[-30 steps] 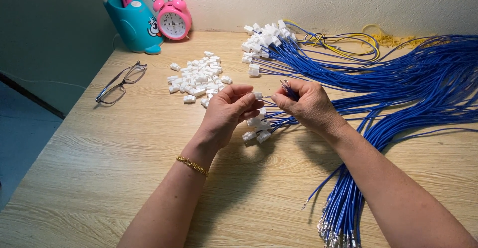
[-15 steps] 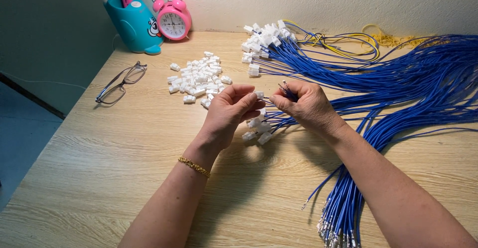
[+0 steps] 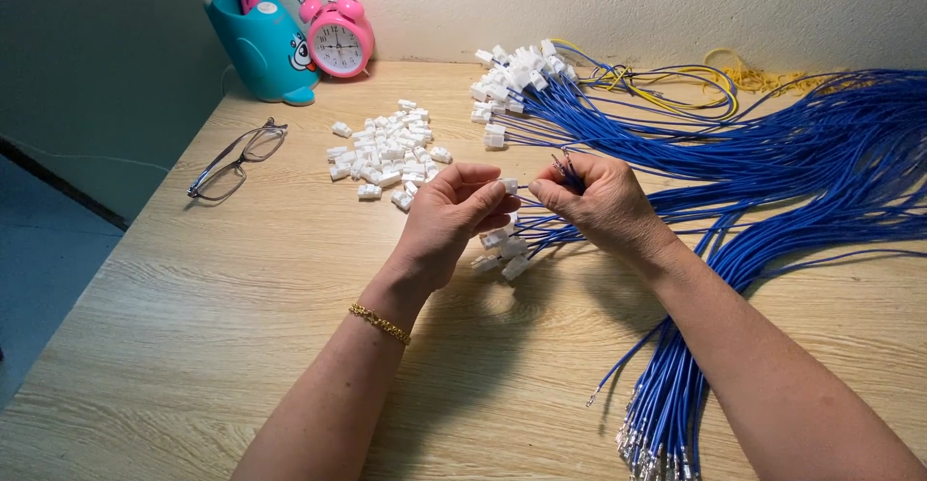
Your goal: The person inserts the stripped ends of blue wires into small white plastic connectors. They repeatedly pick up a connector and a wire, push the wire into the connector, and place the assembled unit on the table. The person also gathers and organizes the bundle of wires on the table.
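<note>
Head view, now. Both hands meet above the middle of the desk (image 3: 174,346). The left hand (image 3: 454,215) pinches a small white connector (image 3: 509,185) between thumb and fingertips; the grip is narrow and closed on the part. The right hand (image 3: 599,201) pinches a blue wire (image 3: 537,191) by its end, with several more wire ends (image 3: 563,162) sticking up behind its fingers. The wire tip sits at the connector's open face; whether it is already inside cannot be told.

Directly below the hands lie a few fitted connectors (image 3: 502,254) on blue leads, resting on the desk. A loose pile of connectors (image 3: 386,153) lies beyond the left hand, near it. A second cluster of fitted connectors (image 3: 512,75) lies at the far edge. The blue wire bundle (image 3: 821,162) sweeps across the right side and returns to the near edge, where its bare ends (image 3: 657,442) show.

Other items: glasses (image 3: 237,160) at left, a teal pen holder (image 3: 266,46) and a pink clock (image 3: 338,42) at the far left corner, yellow wires (image 3: 715,80) by the wall.

Change against the earlier pictures: the hands occupy nearly the same place and the same pinch. The gap between connector and wire end has stayed closed, or nearly so. The piles have not shifted. Judgement: the work is at the insertion of one wire into one connector, not yet released.
</note>
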